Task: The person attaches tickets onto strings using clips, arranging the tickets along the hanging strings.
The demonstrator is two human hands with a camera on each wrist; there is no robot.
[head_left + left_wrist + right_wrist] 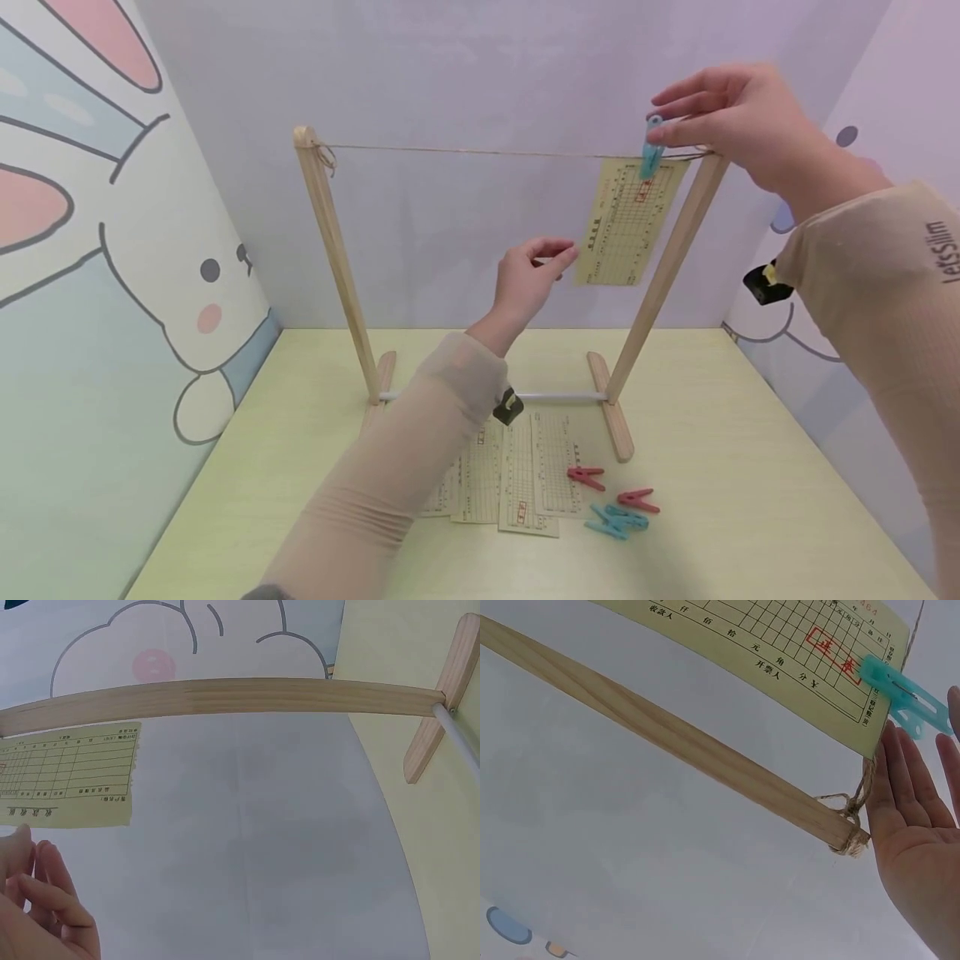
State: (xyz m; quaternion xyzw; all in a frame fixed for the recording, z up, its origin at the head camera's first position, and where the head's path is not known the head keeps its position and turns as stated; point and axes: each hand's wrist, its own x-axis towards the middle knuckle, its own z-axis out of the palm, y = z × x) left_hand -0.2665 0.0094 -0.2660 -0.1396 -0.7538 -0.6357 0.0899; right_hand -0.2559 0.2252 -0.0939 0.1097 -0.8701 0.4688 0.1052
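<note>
A yellow printed receipt slip (626, 225) hangs at the right end of a string (465, 151), with a light-blue clothespin (651, 154) clipped over its top edge. At that clothespin is my right hand (757, 125). In the right wrist view the fingers (904, 776) look fairly straight beside the clothespin's spread handles; whether they still touch it I cannot tell. My left hand (525, 279) is by the slip's left edge, fingers loosely bent, thumb near the index finger. The left wrist view shows its fingertips just beside the paper, seemingly holding nothing.
A wooden frame with a left post (337, 267) and right post (667, 275) carries the string; a white bar (562, 397) joins its feet. Several slips (555, 467) lie on the table (720, 433), partly behind my left sleeve. Nearby lie red clothespins (637, 500) and light-blue clothespins (618, 521).
</note>
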